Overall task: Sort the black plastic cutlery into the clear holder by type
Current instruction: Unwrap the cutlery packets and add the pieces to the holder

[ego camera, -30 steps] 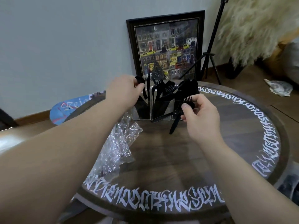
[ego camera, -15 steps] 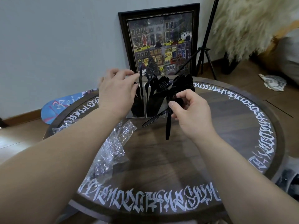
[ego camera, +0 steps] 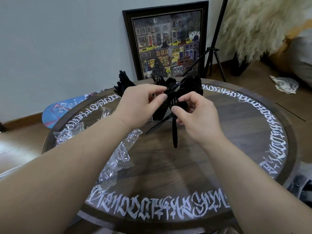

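1. Two loose cutlery pieces [ego camera: 174, 130] pinched in right hand [ego camera: 199, 119], over table [ego camera: 236, 132], just near of holder [ego camera: 157, 115].
2. One handle pointing near, other near-left.
3. Left hand [ego camera: 138, 105] pinching fork head [ego camera: 173, 102].

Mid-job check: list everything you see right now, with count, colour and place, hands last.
round table: one, dark wood with white lettering round the rim, centre.
clear holder: one, transparent, far side of the table, mostly hidden by the hands.
cutlery in the holder: many, black, standing up; exact count unclear.
loose cutlery: at least two pieces, black, in the right hand, handles pointing down.
plastic wrap: one crumpled piece, clear, left part of the table.
framed picture: one, dark frame, leaning on the wall.
tripod: one, black, right of the picture.
skateboard: one, blue, floor at left.
left hand: pinches a black piece.
right hand: grips the loose cutlery.
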Demonstrator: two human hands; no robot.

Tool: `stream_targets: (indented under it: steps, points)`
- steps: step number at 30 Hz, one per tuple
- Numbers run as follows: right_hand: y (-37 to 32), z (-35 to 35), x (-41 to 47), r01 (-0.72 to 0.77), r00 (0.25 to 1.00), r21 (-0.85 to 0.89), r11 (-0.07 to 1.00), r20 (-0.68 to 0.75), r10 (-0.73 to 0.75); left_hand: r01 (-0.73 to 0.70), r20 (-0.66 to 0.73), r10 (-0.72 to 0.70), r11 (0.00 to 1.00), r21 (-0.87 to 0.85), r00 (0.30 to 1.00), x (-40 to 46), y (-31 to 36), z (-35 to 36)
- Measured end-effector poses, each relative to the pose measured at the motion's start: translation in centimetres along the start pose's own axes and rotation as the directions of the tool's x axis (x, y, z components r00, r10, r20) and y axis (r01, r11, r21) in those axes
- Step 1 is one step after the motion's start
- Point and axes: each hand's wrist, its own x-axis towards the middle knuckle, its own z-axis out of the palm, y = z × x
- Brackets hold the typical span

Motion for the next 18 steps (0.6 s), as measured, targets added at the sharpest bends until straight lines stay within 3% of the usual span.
stream_targets:
  steps: [4, 9, 11, 14, 18]
  points:
    - [-0.1, -0.2, -0.2, -0.002, 1.0, 0.001, 1.0, 0.013, 0.002, 0.142, 0.099, -0.119, 0.954, -0.265, 0.988, -0.2, 1.3, -0.1]
    - [-0.3, -0.3, -0.4, 0.006, 1.0, 0.008, 1.0, 0.025, -0.006, 0.144, 0.141, -0.106, 0.944, -0.298, 0.984, -0.6, 1.9, -0.2]
    - [-0.4, -0.4, -0.5, 0.012, 1.0, 0.028, 1.0, 0.017, -0.013, 0.152, 0.08, -0.134, 0.942, -0.299, 0.988, -0.6, 1.7, -0.7]
    - [-0.6, -0.8, -0.5, 0.018, 0.999, 0.076, 0.997, -0.041, -0.015, 0.128, -0.118, -0.165, 0.954, -0.273, 0.979, 0.4, 0.9, -2.1]
    - [-0.3, -1.3, -0.5, 0.044, 0.99, 0.049, 0.998, -0.139, -0.036, 0.11, -0.357, -0.171, 0.976, -0.186, 0.918, 2.1, 0.0, -3.8]
